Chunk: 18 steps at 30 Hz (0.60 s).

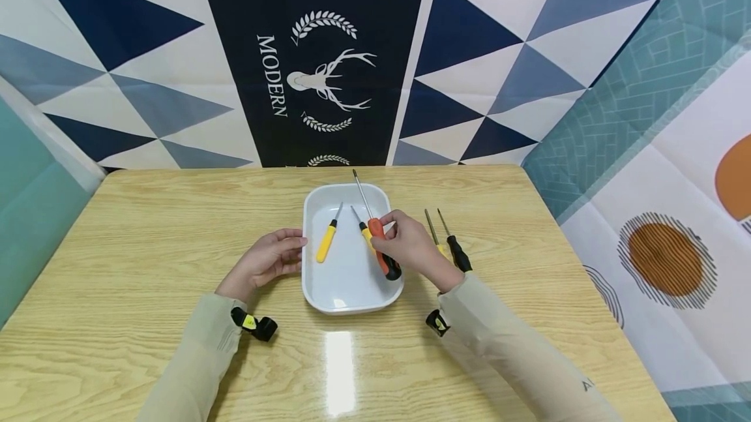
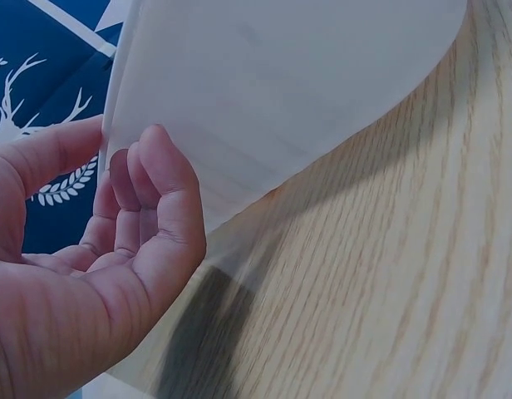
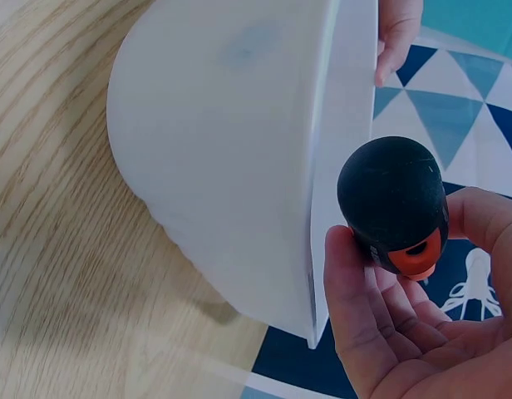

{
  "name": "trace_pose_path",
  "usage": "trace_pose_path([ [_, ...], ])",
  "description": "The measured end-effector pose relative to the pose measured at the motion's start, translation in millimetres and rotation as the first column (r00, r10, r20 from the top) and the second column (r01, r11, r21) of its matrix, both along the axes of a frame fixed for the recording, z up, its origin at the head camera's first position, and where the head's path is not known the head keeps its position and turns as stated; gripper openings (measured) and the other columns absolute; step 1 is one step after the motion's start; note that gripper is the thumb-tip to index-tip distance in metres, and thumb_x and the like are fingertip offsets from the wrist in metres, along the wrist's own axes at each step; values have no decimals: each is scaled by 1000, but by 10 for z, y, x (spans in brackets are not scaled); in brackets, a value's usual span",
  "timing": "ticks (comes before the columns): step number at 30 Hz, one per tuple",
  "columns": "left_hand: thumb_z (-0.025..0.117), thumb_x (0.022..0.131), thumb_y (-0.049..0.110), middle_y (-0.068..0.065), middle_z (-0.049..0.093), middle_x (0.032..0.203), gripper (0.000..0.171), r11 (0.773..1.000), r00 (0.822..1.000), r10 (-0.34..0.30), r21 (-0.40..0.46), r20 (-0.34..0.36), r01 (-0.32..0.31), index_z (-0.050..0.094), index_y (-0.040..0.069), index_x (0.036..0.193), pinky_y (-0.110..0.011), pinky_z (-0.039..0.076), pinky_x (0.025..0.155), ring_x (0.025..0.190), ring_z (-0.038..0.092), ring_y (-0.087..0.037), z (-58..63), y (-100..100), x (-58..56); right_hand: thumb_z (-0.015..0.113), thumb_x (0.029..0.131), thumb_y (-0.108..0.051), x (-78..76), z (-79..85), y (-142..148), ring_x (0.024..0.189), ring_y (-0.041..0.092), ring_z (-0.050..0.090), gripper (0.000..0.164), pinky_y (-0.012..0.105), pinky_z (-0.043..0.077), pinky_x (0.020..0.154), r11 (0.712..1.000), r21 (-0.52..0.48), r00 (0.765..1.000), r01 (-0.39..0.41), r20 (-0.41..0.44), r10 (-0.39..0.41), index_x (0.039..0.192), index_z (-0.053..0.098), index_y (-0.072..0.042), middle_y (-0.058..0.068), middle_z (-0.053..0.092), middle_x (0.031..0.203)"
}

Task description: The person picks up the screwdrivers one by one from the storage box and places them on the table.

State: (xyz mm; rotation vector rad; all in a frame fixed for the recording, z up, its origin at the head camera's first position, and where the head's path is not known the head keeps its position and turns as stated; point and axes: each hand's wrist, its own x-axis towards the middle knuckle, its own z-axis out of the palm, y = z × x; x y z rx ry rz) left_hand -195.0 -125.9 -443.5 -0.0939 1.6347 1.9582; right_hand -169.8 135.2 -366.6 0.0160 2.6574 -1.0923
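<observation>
Head view: right hand (image 1: 411, 246) fingers clamp the orange screwdriver (image 1: 384, 256) over the white tray (image 1: 352, 298); left hand (image 1: 266, 262) fingers relaxed against its rim.

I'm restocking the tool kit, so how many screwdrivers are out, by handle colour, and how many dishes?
Yellow-handled screwdrivers: 3 (one in the tray, one beside the orange one, one on the table)
Orange-and-black screwdriver: 1, held by the right hand
Black-handled screwdriver: 1
White tray: 1, touched by the left hand
Total: 6
</observation>
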Motion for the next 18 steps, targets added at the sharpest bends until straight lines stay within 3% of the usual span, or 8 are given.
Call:
trace_pose_path([
  [18, 61, 83, 19, -2, 57, 88, 53, 999, 1000, 16, 35, 1, -16, 35, -1, 125, -26, 53, 68, 74, 58, -10, 0, -10, 13, 63, 78, -29, -10, 24, 98, 56, 16, 49, 36, 24, 42, 43, 1000, -1, 999, 19, 30, -19, 108, 48, -14, 7, 54, 81],
])
